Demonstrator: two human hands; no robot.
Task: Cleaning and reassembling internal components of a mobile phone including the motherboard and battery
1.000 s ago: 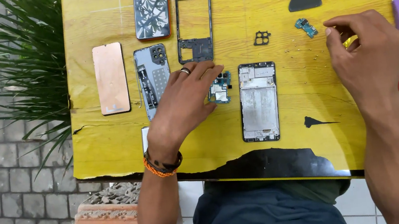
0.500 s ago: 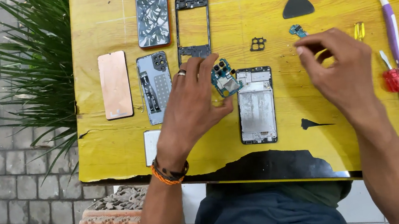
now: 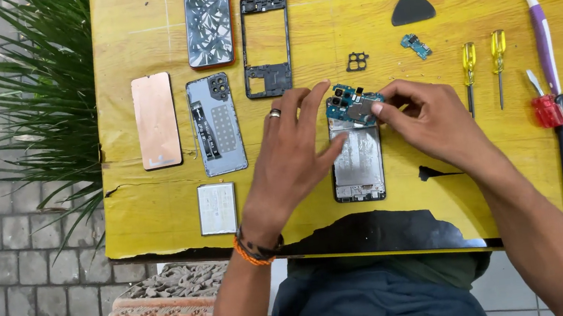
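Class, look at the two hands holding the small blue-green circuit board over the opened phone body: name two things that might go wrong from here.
1. The blue-green circuit board is pinched only by fingertips of the left hand and right hand; it might slip or flex.
2. The small black bracket and small blue-green connector board lie loose on the yellow wooden table; a sleeve might knock them off.

Yellow wooden desk (image 3: 142, 47), paint chipped along near edge. Grey paving-brick floor (image 3: 20, 279) at left. Spiky green plant (image 3: 42, 100) beside desk. Even daylight.
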